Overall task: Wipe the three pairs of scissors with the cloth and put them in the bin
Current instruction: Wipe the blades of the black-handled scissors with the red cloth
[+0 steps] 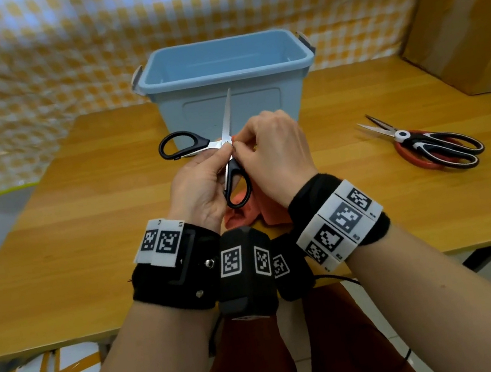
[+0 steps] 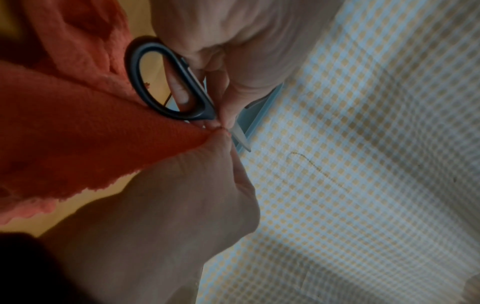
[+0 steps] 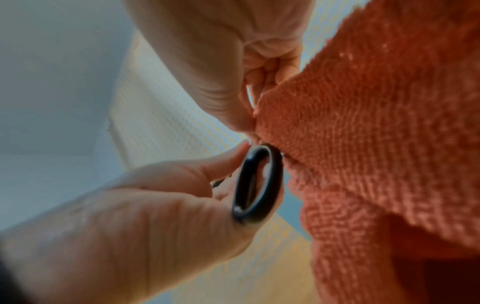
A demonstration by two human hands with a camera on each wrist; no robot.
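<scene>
Wiping black scissors w/ cloth above desk.
I see L hand gripping the spread scissors near pivot; R hand pinching cloth onto a blade. Bin just behind; two more scissors lie on desk, right.

black wristbands — checkered white tags

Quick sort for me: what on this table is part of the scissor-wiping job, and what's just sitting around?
Part of the job:
- black-handled scissors, open, held in the left hand
- orange cloth, pinched by the right hand
- two more scissors lying to the right
- blue bin

Just lying about:
- cardboard box
- checked backdrop sheet
</scene>
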